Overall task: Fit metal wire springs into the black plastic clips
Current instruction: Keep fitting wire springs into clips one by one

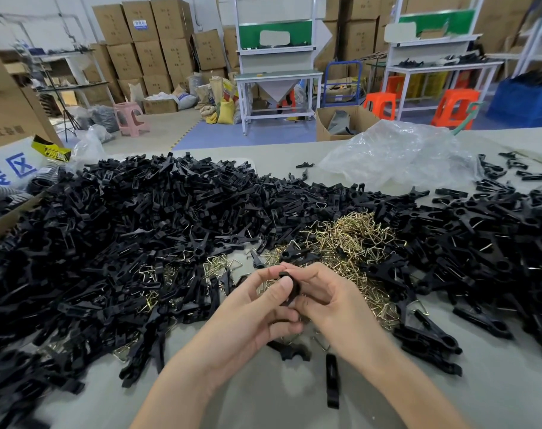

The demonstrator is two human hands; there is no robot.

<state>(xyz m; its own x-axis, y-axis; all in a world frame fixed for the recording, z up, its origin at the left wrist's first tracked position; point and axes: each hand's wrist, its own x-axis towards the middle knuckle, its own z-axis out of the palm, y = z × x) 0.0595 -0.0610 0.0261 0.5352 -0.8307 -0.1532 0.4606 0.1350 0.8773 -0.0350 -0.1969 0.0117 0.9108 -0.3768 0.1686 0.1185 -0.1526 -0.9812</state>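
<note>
Nearest on the grey table (232, 404), a loose black clip piece (332, 379) is being kept on its own. Just beyond it, a black clip (289, 287) is being held above the table between both hands. It is being pinched by the curled fingers and thumb of the left hand (254, 314) and of the right hand (337, 305). Whether a spring is seated in it cannot be told, as most of it is being hidden by the fingers. Behind the hands, a heap of brass-coloured wire springs (350, 239) is being flanked by big piles of black clips (124, 227). Farther back, a crumpled clear plastic bag (399, 156) is being kept on the table, and cardboard boxes (152, 41) are being stored by the wall.
</note>
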